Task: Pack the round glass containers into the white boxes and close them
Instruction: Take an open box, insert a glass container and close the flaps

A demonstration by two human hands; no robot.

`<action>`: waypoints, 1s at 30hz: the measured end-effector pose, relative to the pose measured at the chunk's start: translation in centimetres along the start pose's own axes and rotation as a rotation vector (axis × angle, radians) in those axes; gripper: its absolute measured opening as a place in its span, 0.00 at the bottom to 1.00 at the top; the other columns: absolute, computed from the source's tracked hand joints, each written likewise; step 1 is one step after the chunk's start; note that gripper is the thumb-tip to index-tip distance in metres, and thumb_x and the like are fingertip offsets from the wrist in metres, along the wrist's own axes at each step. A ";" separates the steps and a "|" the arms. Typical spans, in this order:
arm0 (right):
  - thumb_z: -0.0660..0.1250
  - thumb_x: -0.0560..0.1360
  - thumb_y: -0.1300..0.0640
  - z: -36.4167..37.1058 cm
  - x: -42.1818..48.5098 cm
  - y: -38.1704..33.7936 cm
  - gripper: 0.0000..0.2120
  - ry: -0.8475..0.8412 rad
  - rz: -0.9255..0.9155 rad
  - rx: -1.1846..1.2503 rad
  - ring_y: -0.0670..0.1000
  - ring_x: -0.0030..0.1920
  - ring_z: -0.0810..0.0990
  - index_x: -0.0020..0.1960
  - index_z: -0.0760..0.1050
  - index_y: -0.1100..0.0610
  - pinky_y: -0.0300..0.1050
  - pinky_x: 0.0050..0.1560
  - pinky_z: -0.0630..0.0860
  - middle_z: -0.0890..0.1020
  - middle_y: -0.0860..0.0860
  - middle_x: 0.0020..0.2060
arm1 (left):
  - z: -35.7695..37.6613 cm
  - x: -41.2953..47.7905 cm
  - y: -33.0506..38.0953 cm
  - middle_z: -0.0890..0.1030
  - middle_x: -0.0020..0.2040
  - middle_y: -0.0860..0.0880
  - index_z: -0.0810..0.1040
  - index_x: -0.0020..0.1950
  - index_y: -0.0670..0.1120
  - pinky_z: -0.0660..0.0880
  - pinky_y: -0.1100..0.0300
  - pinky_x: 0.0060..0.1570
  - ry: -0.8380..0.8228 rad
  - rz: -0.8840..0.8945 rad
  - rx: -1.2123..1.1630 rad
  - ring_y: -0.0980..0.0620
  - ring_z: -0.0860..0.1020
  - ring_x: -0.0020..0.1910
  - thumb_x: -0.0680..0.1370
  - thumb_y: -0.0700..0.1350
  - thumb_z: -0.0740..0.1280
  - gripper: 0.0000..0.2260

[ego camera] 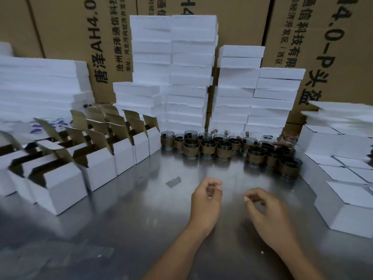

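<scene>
Hands, two, bare, low centre over the table. The left hand (205, 197) has its fingers loosely curled toward the palm and grips nothing. The right hand (266, 213) is just beside it and not touching it, fingers bent and slack, thumb near the fingertips, nothing between them. Both forearms enter from the bottom edge.

Metal table (121, 229), reflective. A bare stretch runs from the near edge past the hands to the row of glass, walled by boxes on both sides. A small grey scrap (173, 181) lies on it, beyond and left of the left hand.

Open white boxes (60, 188), left side, in rows running toward the back, brown-lined flaps standing up. Contents cannot be told.

Closed white boxes (343, 215), right side, stacked in steps, the nearest corner close to the right hand.

Round glass containers (207, 149), each with a brown band round the middle, upright on the table. They stand crowded in rows across the far end of the bare stretch, between the two groups of boxes.

White stacks (191, 67), several columns of uneven height, directly behind the glass.

Brown cartons (60, 27), forming the back wall, black print turned sideways: "唐泽AH4.0" at left, "4.0-P头盔" at right. The smaller lines are partly blurred.
</scene>
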State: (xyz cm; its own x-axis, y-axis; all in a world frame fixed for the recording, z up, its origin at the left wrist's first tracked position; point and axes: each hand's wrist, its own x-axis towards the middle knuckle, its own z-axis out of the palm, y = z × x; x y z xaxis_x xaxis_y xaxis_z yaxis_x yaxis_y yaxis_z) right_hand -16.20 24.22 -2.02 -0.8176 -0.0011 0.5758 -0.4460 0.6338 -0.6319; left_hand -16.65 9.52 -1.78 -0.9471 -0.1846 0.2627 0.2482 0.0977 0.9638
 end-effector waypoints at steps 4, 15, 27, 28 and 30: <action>0.68 0.73 0.65 -0.4 -0.3 0.1 0.09 -0.023 0.015 0.028 0.44 0.41 0.79 0.39 0.77 0.52 0.26 0.42 0.68 0.81 0.46 0.36 | -3.1 -1.0 1.3 0.76 0.41 0.53 0.75 0.44 0.53 0.70 0.73 0.35 0.004 0.063 0.028 0.63 0.75 0.38 0.77 0.37 0.63 0.10; 0.68 0.73 0.65 -0.4 -0.5 0.7 0.08 -0.006 0.006 -0.011 0.42 0.40 0.78 0.40 0.78 0.54 0.26 0.40 0.69 0.81 0.45 0.36 | -20.3 0.0 4.3 0.73 0.57 0.48 0.76 0.57 0.47 0.66 0.59 0.56 0.411 0.300 0.707 0.52 0.70 0.58 0.77 0.40 0.65 0.10; 0.69 0.72 0.67 -0.4 -0.8 1.2 0.14 0.029 0.039 0.019 0.36 0.38 0.77 0.36 0.75 0.48 0.25 0.36 0.68 0.81 0.43 0.34 | -27.3 -1.1 2.6 0.66 0.66 0.40 0.76 0.61 0.47 0.73 0.46 0.55 0.426 0.029 1.116 0.37 0.68 0.64 0.72 0.29 0.67 0.21; 0.69 0.72 0.67 -0.4 -0.8 1.2 0.14 0.026 0.039 0.021 0.37 0.38 0.77 0.36 0.76 0.48 0.26 0.36 0.68 0.81 0.43 0.34 | -27.1 -1.1 2.6 0.66 0.66 0.40 0.76 0.61 0.47 0.74 0.49 0.53 0.433 0.041 1.077 0.37 0.69 0.63 0.71 0.27 0.66 0.22; 0.69 0.72 0.66 -0.5 -0.8 1.3 0.14 0.017 0.040 0.022 0.40 0.38 0.78 0.37 0.76 0.49 0.27 0.37 0.69 0.81 0.43 0.34 | -26.5 -1.2 2.9 0.66 0.65 0.40 0.76 0.60 0.46 0.73 0.52 0.50 0.441 0.075 1.049 0.37 0.70 0.61 0.71 0.26 0.66 0.22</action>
State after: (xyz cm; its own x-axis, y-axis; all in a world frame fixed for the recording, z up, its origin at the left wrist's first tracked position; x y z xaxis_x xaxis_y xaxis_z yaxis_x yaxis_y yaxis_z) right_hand -15.93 25.36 -3.05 -0.8287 0.0375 0.5585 -0.4208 0.6163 -0.6657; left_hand -9.38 -15.93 1.99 -0.7317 -0.4512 0.5110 -0.1875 0.8539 0.4855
